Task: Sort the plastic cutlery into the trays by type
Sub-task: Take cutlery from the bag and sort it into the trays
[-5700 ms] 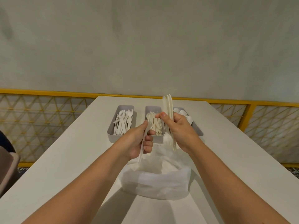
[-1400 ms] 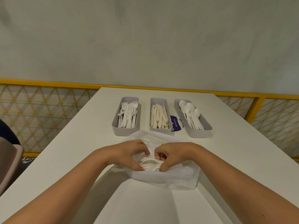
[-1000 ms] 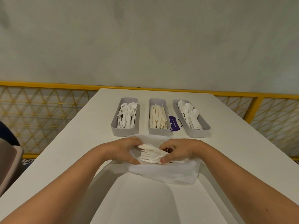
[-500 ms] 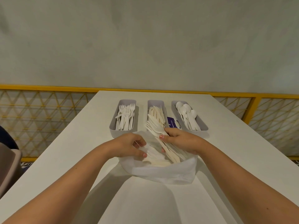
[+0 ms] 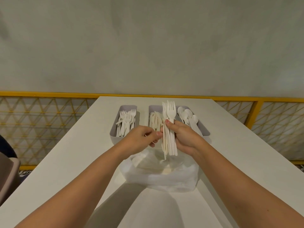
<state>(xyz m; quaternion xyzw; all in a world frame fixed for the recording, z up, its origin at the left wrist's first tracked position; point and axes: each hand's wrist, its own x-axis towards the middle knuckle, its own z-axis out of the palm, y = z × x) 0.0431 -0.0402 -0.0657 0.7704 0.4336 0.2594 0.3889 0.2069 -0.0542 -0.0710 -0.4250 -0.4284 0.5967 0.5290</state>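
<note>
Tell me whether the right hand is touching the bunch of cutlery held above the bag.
Touching. The head view shows the right hand wrapped round the bunch of cutlery, fingers curled behind it and a fingertip pressed on its front.

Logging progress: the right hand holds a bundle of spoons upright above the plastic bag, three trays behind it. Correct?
Not spoons: the head view shows fork tines atop the bundle, so the right hand holds a bundle of forks upright above the plastic bag, three trays behind it.
</note>
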